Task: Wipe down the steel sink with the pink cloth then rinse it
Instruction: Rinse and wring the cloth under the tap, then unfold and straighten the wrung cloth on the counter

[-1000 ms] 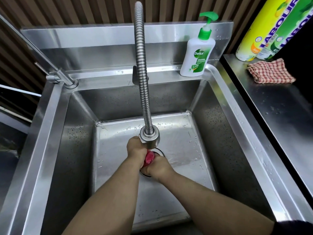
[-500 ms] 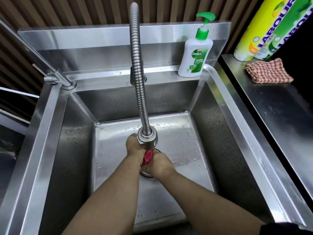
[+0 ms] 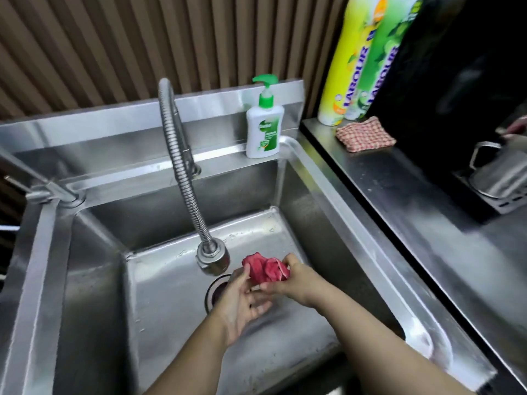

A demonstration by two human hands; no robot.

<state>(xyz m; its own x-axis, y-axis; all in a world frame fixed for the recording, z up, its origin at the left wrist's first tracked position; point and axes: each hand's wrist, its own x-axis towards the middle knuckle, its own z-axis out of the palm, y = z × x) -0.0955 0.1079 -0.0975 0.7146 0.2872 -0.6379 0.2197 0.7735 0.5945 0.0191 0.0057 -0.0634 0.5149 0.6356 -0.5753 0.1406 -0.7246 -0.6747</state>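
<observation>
The pink cloth (image 3: 265, 269) is bunched into a wet wad over the steel sink (image 3: 168, 303), just right of the flexible tap's spray head (image 3: 213, 256). My right hand (image 3: 295, 280) grips the wad from the right side. My left hand (image 3: 242, 302) is below and to the left of it, palm up and fingers spread, its thumb touching the cloth's left edge. The drain (image 3: 216, 290) shows partly behind my left hand. I see no water running from the spray head.
A white soap pump bottle (image 3: 263, 126) stands on the sink's back ledge. On the right counter (image 3: 427, 212) lie a red checked cloth (image 3: 365, 134), two tall yellow-green bottles (image 3: 362, 58) and a steel kettle (image 3: 502, 172). A second tap (image 3: 48, 192) sits at the left.
Both hands were clenched together on the cloth under the spray head; now they have come apart, the cloth has loosened into a wad, and my view has shifted right and back.
</observation>
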